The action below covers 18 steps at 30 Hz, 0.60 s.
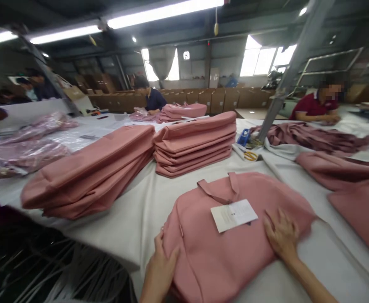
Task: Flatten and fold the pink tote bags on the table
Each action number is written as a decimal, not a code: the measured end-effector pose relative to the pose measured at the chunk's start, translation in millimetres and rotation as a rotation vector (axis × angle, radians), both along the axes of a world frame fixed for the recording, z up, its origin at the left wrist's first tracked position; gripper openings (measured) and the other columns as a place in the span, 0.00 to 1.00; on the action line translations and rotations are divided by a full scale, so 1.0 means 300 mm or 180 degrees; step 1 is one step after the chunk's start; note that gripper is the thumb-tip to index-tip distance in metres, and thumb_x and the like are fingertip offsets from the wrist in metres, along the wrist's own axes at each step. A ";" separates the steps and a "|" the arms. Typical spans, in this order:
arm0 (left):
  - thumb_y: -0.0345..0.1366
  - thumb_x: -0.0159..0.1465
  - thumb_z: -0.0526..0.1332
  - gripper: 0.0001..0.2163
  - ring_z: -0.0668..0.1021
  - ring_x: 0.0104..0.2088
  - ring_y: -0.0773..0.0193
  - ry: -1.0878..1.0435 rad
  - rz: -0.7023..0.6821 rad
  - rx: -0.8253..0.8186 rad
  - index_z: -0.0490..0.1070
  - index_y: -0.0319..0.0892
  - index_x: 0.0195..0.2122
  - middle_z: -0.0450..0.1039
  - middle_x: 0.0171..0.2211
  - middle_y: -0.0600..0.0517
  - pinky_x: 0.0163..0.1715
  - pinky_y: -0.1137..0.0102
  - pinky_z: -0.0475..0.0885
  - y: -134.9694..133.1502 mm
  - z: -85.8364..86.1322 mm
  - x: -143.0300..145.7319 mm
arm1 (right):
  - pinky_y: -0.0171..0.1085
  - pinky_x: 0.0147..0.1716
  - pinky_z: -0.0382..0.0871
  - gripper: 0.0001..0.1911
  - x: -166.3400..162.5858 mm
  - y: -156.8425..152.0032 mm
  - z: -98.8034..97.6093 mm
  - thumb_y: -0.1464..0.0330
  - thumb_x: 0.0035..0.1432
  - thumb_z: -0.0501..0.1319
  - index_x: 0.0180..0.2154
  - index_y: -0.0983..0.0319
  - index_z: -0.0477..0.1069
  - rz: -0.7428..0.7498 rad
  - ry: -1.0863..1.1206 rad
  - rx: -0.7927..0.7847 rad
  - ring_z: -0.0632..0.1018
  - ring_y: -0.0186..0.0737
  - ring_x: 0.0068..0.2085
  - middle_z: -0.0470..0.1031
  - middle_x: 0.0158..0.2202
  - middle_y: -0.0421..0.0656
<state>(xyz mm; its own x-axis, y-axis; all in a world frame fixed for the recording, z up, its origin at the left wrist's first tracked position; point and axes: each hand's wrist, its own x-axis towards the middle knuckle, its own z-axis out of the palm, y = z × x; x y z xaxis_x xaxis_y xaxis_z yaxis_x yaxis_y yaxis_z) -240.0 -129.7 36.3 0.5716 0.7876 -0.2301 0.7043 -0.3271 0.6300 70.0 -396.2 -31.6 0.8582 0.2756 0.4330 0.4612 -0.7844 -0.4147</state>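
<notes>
Hands first: our left hand [159,269] curls over the near left edge of the pink bag [231,240], thumb on top, fingers tucked below the fabric so we cannot tell how tightly they close. Our right hand [280,235] lies flat on the bag's right side, fingers spread and pressing down. The bag rests at the near edge of the white tabletop [140,210], its strap [217,191] pointing away from us, and a white paper tag [234,215] sits on top of it, just left of our right hand.

We judge the loose tag the weak point: a sliding palm could crease it or push it askew. The bag also lies close to the near edge, so a pull from the left could drag it off.

Farther in, two stacks of folded pink bags [193,143] stand side by side near the tabletop's middle. Clear plastic bags [23,151] holding pink pieces lie toward the left edge. Unfolded fabric [329,143] spreads along the right edge, with scissors [250,155] beside a metal post. At the far edge other people work, with cardboard boxes [222,99] behind; their contents are hidden.
</notes>
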 end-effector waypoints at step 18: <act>0.53 0.68 0.50 0.22 0.77 0.41 0.59 -0.0413 -0.0930 -0.0722 0.69 0.38 0.47 0.74 0.43 0.47 0.44 0.59 0.72 0.331 0.091 0.784 | 0.44 0.35 0.77 0.37 -0.170 -0.056 0.029 0.53 0.22 0.75 0.36 0.63 0.70 -0.0886 0.3259 0.3110 0.77 0.59 0.42 0.77 0.35 0.50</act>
<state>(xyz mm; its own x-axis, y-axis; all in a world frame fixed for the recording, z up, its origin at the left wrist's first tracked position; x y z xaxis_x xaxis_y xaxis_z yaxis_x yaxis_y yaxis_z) -4.9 -30.3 63.8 0.8000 0.5248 -0.2908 0.5119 -0.3441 0.7871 19.0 -413.1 -22.8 0.8771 0.0093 -0.4803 -0.4802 -0.0118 -0.8771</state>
